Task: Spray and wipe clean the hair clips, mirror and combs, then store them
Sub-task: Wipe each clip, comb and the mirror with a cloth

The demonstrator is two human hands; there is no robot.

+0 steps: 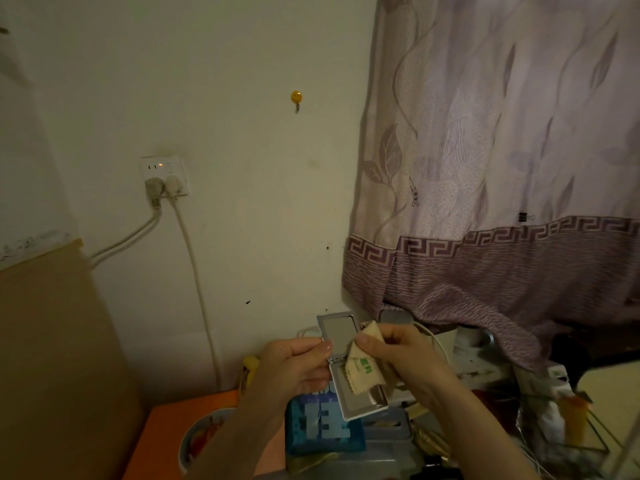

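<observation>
Above the cluttered desk (194,407), near its back edge by the wall, the left hand (294,367) pinches the hinge side of the open folding mirror (349,368); the right hand (398,351) pinches a beige cloth (363,365) draped across the mirror's hinge and lower panel.

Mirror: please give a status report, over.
Left hand grips open folding mirror at hinge. Right hand pinches cleaning cloth, draped over lower panel. Nothing in the way.

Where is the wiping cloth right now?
In the head view, low and centre-right: the right hand pinches the cloth against the open folding mirror, which the left hand holds.
</observation>
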